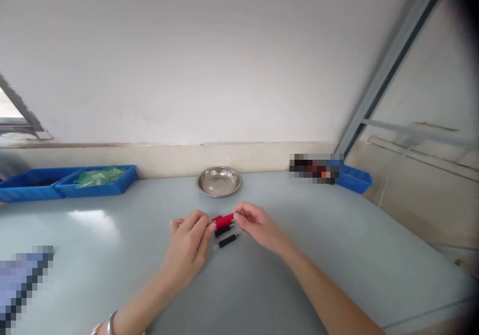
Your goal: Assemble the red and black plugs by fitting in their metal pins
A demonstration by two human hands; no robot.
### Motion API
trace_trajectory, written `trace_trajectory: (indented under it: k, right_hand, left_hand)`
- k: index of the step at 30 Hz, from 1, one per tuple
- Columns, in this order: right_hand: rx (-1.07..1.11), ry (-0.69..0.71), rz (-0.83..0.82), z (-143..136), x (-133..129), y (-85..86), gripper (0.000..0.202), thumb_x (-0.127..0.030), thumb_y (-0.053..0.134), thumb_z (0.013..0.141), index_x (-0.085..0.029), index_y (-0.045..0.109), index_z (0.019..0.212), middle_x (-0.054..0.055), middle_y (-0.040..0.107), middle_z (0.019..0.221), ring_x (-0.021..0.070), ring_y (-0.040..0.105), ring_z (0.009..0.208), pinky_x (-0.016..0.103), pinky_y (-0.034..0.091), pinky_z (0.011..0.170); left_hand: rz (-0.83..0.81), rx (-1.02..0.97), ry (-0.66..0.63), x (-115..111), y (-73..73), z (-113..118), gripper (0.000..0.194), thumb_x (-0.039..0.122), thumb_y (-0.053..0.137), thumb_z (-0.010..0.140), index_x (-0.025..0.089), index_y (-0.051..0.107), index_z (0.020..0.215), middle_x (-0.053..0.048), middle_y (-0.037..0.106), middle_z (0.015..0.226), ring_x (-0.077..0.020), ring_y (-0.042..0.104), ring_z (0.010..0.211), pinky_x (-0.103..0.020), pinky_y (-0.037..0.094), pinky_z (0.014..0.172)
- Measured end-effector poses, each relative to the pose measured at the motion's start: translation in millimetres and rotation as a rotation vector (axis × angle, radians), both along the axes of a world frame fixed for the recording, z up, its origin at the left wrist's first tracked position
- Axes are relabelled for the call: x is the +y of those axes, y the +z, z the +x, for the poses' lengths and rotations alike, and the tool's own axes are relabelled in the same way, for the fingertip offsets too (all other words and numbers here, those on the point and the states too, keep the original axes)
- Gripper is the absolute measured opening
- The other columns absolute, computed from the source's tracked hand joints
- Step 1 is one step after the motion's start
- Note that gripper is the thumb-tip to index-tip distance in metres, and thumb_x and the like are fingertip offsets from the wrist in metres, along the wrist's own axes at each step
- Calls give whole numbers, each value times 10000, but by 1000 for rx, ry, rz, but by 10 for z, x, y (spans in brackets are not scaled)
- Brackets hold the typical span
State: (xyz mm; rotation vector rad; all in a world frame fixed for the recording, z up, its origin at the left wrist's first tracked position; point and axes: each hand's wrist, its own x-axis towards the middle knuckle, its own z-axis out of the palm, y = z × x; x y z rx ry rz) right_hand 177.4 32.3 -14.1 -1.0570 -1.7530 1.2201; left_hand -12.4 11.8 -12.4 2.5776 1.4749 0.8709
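1. Two blue plastic bins stand side by side at the worktop's far-left corner: the outer bin [22, 193] holds something dark [45, 181], too dim to identify, and the inner bin [93, 191] holds green plastic packaging [99, 176].
2. A round, shiny steel dish [219, 181] sits near the middle of the far edge.
3. Toward the far-right corner is another blue bin [357, 180]; just left of it, a pixelated patch [316, 169] shows dark, red and orange colours.
4. The red pen [224, 221] is above the middle of the worktop, roughly level between the hands, its red section bright and smooth. Its ends are largely covered by fingers.
5. The left hand [192, 235] grasps the pen's left end; the right hand [254, 222] pinches its right end between thumb and fingertips.
6. Just beyond it a second red piece [216, 218] partly shows. On the near side lie two pens with black grips and silvery tips, the nearer pen [229, 240] and the farther pen [223, 231].
7. The worktop [149, 202] is smooth and pale grey-blue, with a blurred purple-blue object [20, 275] at its left.
8. Behind stands a whitish wall [209, 65], with a window [10, 106] at left and a grey metal frame [389, 58] at right.
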Motion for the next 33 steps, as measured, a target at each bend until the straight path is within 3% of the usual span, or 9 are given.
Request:
trace_trajectory:
  k: [6,17,24,33]
  right_hand:
    - [5,-15,-8,1,13,-14,289,-471,439,821,-185,482,841,-54,343,574,79,321,503,198,276,468]
    - [-36,-16,-1,5,-35,59,414,-505,344,853,-160,468,661,-35,379,562,84,352,519,209,266,491]
    - [-8,-9,19,-13,-19,49,345,-460,395,843,-176,402,647,-47,351,567,79,324,511,202,259,480]
    - [-31,-41,60,0,-2,11,194,-371,436,833,-188,497,814,-51,360,573,85,337,521,201,281,490]
  left_hand:
    - [-4,0,3,7,4,8,248,246,271,899,186,485,789,-16,538,813,-153,488,736,-347,269,721]
    - [3,-1,-5,17,-3,15,269,266,256,900,194,494,795,-19,552,813,-153,498,743,-337,282,714]
    - [-2,-3,2,4,-6,2,259,270,270,895,196,498,797,-15,546,809,-150,494,732,-334,276,718]
    - [-38,-26,14,16,-4,7,291,285,246,899,192,481,756,-10,537,786,-149,489,715,-333,283,713]
